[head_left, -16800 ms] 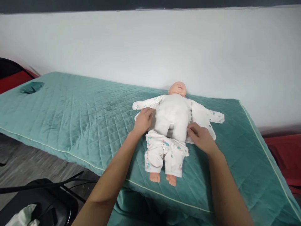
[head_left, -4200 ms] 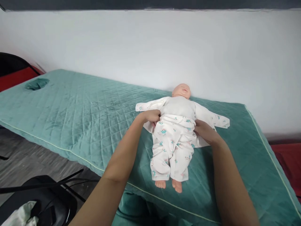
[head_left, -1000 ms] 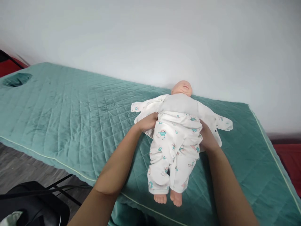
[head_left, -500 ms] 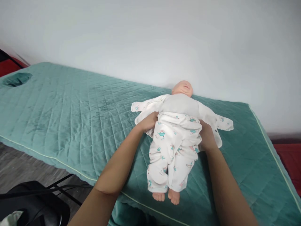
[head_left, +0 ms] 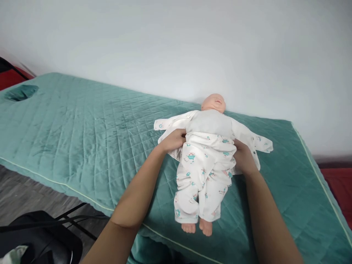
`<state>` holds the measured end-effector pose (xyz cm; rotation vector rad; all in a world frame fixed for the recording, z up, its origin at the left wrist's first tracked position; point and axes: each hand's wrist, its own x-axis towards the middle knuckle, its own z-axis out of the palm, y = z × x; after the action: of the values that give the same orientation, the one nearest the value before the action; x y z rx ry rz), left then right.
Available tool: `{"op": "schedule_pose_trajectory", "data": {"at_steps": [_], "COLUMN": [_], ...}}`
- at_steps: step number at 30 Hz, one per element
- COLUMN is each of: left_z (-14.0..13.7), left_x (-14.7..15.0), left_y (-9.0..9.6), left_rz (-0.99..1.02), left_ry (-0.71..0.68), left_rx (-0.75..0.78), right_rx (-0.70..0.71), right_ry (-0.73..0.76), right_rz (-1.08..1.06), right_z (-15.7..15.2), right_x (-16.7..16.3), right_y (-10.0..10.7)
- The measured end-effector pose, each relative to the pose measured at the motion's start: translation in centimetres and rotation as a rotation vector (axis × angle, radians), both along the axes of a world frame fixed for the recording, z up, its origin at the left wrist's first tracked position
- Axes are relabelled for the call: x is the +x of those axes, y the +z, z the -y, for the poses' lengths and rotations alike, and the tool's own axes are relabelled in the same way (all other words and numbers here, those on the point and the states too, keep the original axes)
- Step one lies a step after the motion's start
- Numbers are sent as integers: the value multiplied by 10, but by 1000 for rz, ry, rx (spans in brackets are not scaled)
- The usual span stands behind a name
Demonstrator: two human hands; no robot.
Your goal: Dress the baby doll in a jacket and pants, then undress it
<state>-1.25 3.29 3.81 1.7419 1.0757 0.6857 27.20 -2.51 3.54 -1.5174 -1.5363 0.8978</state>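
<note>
A baby doll [head_left: 210, 123] is lying face up near the right end of the quilted green massage bed [head_left: 96, 139], its long axis running across the bed's width. Its head [head_left: 214, 103] is pointing to the far edge, against the white wall [head_left: 176, 55], and its bare feet [head_left: 189, 228] are pointing to the near, piped edge, the toes up. The printed pants [head_left: 205, 161] are covering its legs and hips, the waistband sitting across the belly. The white jacket [head_left: 245, 134] is lying open under the torso, one sleeve stretching toward the right edge, the other toward the end with the face hole [head_left: 22, 92].

The left hand [head_left: 173, 140] is curling at one side of the waistband, gripping the pants there. The right hand [head_left: 244, 157] is touching the opposite side of the waistband; its fingers are hiding behind the pants, so whether it is gripping cannot be told.

Below the near edge, at the lower left, a black seat [head_left: 41, 234] is holding a pale cloth [head_left: 16, 254].
</note>
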Motion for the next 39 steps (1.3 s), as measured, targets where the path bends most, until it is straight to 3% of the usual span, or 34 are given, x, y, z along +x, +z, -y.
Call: {"op": "schedule_pose_trajectory", "data": {"at_steps": [7, 9, 11, 14, 17, 25, 33, 39], "left_z": [6, 6, 6, 6, 9, 13, 15, 15], "left_x": [-9, -11, -12, -12, -8, -1, -2, 5], "left_y": [11, 12, 12, 11, 12, 19, 29, 26], "left_rz": [132, 144, 179, 344, 435, 255, 51, 64], "left_ry": [66, 117, 254, 385, 322, 23, -41, -13], "left_rx": [-240, -196, -93, 71, 187, 253, 380, 411], "right_rx": [-99, -104, -92, -55, -16, 107, 283, 208], "right_ry": [-60, -72, -67, -75, -88, -198, -325, -101], "right_rz": [-6, -6, 6, 74, 139, 96, 1, -37], "right_z": [-9, -11, -11, -10, -8, -10, -6, 0], "right_x": [5, 4, 2, 2, 5, 12, 1, -9], "right_y": [-7, -6, -4, -2, -2, -11, -5, 10]}}
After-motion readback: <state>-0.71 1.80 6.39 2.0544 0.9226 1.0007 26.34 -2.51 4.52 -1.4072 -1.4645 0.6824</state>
